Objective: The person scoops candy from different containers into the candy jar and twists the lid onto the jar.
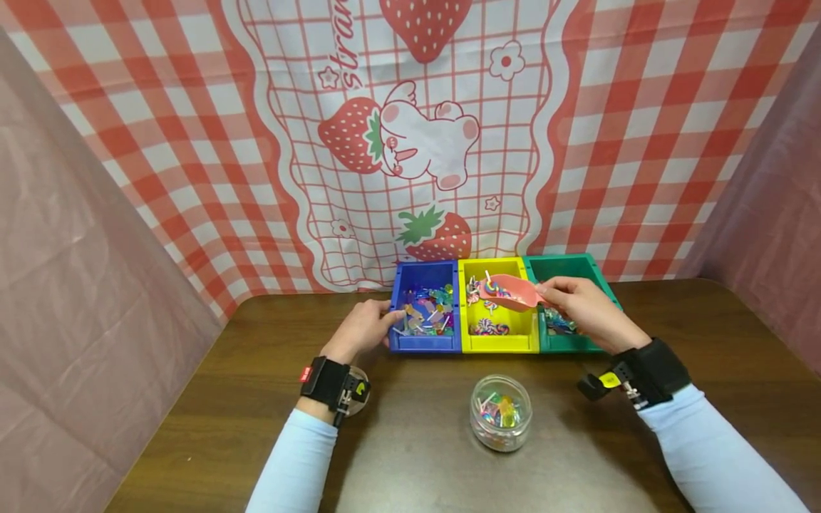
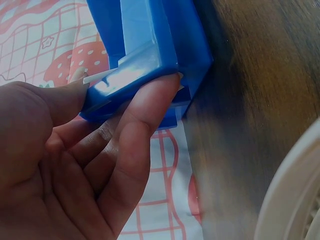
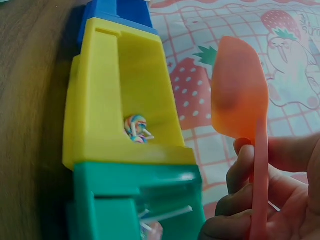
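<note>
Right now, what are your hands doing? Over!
Left hand grips blue bin. Right hand holds pink scoop, lollipop inside, over yellow bin. Jar in front, nothing blocking.

Three glossy, smooth plastic bins, a blue bin, a yellow bin and a green bin, sit on a dark wood-grain table with a dull sheen. A matt pink plastic scoop hangs over the yellow bin, and a clear, shiny jar stands nearer. Behind hangs soft printed checked cloth.
</note>
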`<state>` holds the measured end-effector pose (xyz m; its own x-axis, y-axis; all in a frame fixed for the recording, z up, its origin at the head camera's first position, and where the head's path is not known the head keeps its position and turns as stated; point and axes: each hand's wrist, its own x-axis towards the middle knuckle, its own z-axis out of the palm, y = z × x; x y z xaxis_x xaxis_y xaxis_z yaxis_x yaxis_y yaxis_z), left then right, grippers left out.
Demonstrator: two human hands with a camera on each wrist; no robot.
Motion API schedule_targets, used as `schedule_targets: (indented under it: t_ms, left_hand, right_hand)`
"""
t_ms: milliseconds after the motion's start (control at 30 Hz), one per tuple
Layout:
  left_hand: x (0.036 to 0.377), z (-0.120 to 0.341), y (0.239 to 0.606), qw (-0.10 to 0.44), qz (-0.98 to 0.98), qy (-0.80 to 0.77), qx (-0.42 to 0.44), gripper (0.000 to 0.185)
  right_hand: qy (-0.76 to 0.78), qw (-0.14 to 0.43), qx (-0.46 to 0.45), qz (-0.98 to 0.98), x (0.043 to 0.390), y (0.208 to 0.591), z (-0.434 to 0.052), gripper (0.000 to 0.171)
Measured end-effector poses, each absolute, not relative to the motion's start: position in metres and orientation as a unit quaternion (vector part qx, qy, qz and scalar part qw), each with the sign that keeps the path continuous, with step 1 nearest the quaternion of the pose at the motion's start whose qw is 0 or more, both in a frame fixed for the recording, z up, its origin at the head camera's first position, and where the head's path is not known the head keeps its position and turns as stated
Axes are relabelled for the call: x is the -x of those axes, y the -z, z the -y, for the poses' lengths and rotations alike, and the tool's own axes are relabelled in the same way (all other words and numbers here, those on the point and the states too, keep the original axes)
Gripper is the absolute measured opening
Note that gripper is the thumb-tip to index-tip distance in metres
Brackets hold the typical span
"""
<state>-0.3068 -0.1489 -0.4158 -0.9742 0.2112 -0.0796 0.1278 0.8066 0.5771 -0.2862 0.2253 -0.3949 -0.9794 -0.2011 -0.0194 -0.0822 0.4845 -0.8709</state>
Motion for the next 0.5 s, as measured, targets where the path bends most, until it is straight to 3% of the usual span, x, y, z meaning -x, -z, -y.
schedule_targets:
  t_ms: [300,500]
  left_hand:
    - [0.306,0.148,0.416,0.071,-0.947,-0.298,-0.093,0.044]
    - [0.307,0.149,0.416,0.064,-0.948,-0.294,-0.101,0.043]
  right_hand:
    - [0.472,0.055,0.079,-0.876,0.278,0.378,-0.232,0.057]
    - [0.441,0.057,0.141,-0.885,0.273,0.373,-0.23,0.046]
